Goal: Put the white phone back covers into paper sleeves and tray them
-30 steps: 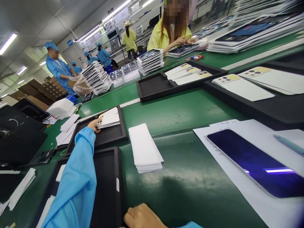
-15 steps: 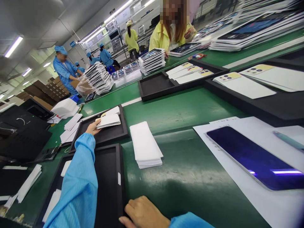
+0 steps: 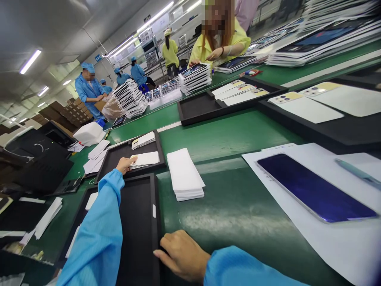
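Observation:
A stack of white phone-shaped panels with yellow camera ends (image 3: pixel 146 158) lies at the near side of a black tray (image 3: pixel 119 165). My left hand (image 3: pixel 126 164) pinches the stack's left end. Behind it in the same tray is a second stack of such panels (image 3: pixel 145 140). My right hand (image 3: pixel 182 253) has its fingers curled at the right rim of a nearer black tray (image 3: pixel 155 234), thumb against the edge. My left sleeve covers part of that tray, where white pieces show at its left side.
A pile of white slips (image 3: pixel 185 171) lies on the green bench (image 3: pixel 226 190). To the right a dark-screened phone (image 3: pixel 315 188) rests on white paper beside a pen (image 3: pixel 357 171). More black trays (image 3: pixel 199 107) hold panels further back. A co-worker in yellow (image 3: pixel 220 47) handles stacked items opposite.
My left hand has brought its stack nearer and set it down apart from the other stack. My right hand stays by the near tray's rim. The view has shifted slightly.

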`<state>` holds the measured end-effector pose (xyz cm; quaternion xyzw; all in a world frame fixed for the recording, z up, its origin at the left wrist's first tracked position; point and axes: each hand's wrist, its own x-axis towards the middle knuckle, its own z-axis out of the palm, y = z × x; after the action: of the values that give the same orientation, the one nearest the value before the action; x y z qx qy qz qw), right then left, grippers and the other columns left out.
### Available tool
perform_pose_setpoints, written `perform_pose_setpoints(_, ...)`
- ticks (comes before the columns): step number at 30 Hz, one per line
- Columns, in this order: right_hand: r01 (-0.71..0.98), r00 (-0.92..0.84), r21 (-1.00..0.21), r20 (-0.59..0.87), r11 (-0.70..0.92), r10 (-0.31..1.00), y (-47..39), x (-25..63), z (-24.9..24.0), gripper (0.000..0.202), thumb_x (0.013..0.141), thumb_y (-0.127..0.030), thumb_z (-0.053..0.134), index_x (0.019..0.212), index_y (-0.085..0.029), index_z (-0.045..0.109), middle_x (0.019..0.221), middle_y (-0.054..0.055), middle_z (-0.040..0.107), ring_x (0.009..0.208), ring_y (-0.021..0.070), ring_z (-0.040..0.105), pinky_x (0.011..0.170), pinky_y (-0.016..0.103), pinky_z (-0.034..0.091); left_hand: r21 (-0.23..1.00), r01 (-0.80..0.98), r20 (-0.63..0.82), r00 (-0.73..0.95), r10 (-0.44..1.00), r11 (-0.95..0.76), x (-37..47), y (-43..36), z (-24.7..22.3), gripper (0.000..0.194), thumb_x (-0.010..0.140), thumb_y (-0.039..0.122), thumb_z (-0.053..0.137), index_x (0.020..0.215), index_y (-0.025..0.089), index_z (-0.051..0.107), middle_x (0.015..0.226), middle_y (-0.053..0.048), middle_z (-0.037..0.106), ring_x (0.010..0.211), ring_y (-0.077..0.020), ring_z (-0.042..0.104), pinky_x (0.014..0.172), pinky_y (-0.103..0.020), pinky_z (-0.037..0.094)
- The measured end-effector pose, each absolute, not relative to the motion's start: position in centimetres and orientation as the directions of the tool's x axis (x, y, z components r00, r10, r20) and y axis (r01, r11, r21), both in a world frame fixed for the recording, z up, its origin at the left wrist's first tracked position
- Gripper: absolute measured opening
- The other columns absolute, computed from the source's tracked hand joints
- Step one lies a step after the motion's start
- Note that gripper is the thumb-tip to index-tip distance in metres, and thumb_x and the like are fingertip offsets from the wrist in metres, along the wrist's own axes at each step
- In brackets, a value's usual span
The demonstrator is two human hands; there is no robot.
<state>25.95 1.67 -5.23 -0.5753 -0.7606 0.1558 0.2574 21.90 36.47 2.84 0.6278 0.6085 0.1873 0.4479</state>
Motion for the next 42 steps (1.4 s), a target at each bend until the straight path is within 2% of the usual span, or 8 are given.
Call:
perform_pose_setpoints(4,0.799,-0.213,-0.53,0.195,0.286,0.957,1.6,26.0,-5.0,0.027,0.096,-0.038,0.052,0.082,-0.016,0.061,0.08,0.003,0.07,0.068,0.0155,0.064,0.059,0.029,0.027,0.501,0.854,-0.14,0.242,0.96,-0.142,22.0,36.6,4.4,0.037,0.052,0.038,0.088,0.064,0.011,0.066,0.079,-0.014,0.07,0.1,-0.035,0.066,0.074,-0.035,0.054)
perform_pose_setpoints(7,0.803,-0.218,-0.529,0.172,0.276,0.961,1.7,25.9,-5.0,0.028,0.097,-0.039,0.05,0.083,-0.017,0.061,0.081,0.003,0.071,0.07,0.0163,0.065,0.058,0.03,0.027,0.3,0.878,-0.095,0.417,0.904,-0.373,22.8,36.2,5.8,0.044,0.052,0.034,0.087,0.088,0.014,0.072,0.114,-0.015,0.069,0.124,-0.0353,0.054,0.099,-0.038,0.047)
perform_pose_setpoints(12,0.809,-0.228,-0.525,0.135,0.265,0.964,1.8,26.0,-4.7,0.03,0.097,-0.04,0.048,0.084,-0.017,0.062,0.083,0.003,0.071,0.072,0.0171,0.066,0.058,0.031,0.026,0.104,0.715,-0.268,0.69,0.673,-0.691,25.3,35.2,6.8,0.079,0.054,0.021,0.083,0.129,0.023,0.059,0.148,-0.005,0.047,0.138,-0.0258,0.043,0.117,-0.031,0.03)
perform_pose_setpoints(15,0.81,-0.235,-0.523,0.126,0.266,0.964,1.9,26.1,-4.5,0.031,0.098,-0.041,0.047,0.084,-0.016,0.062,0.083,0.004,0.071,0.071,0.0171,0.066,0.057,0.032,0.025,0.006,0.646,-0.365,0.712,0.6,-0.763,26.7,35.2,6.8,0.093,0.054,0.013,0.079,0.14,0.024,0.048,0.156,-0.006,0.033,0.142,-0.0258,0.037,0.118,-0.031,0.029)
perform_pose_setpoints(19,0.81,-0.241,-0.524,0.115,0.265,0.964,1.9,26.1,-4.4,0.032,0.098,-0.041,0.046,0.085,-0.016,0.062,0.084,0.004,0.071,0.071,0.0173,0.065,0.057,0.032,0.025,-0.103,0.606,-0.446,0.68,0.582,-0.788,27.5,35.8,6.4,0.1,0.053,0.008,0.075,0.145,0.024,0.04,0.157,-0.009,0.031,0.141,-0.0291,0.037,0.116,-0.034,0.032)
perform_pose_setpoints(23,0.803,-0.237,-0.531,0.13,0.269,0.963,2.0,26.1,-4.6,0.032,0.097,-0.041,0.047,0.084,-0.016,0.062,0.082,0.004,0.071,0.069,0.0167,0.064,0.057,0.031,0.024,-0.167,0.586,-0.474,0.657,0.586,-0.793,27.2,36.6,5.7,0.099,0.058,0.012,0.074,0.148,0.023,0.034,0.152,-0.009,0.04,0.138,-0.0283,0.043,0.114,-0.035,0.036)
perform_pose_setpoints(30,0.795,-0.225,-0.537,0.173,0.284,0.959,2.0,25.8,-4.9,0.032,0.096,-0.041,0.049,0.083,-0.016,0.062,0.08,0.004,0.07,0.066,0.0161,0.063,0.056,0.031,0.024,-0.195,0.566,-0.509,0.639,0.576,-0.801,27.3,37.9,5.2,0.1,0.059,0.02,0.075,0.149,0.018,0.029,0.154,-0.012,0.037,0.138,-0.0269,0.043,0.113,-0.031,0.037)
perform_pose_setpoints(42,0.792,-0.211,-0.54,0.194,0.284,0.958,2.1,25.7,-5.0,0.033,0.096,-0.043,0.049,0.082,-0.016,0.063,0.078,0.005,0.07,0.065,0.0164,0.063,0.056,0.03,0.029,-0.143,0.568,-0.47,0.681,0.561,-0.81,27.0,38.7,5.1,0.081,0.059,0.032,0.072,0.134,0.016,0.047,0.134,-0.011,0.058,0.12,-0.0252,0.058,0.103,-0.029,0.045)
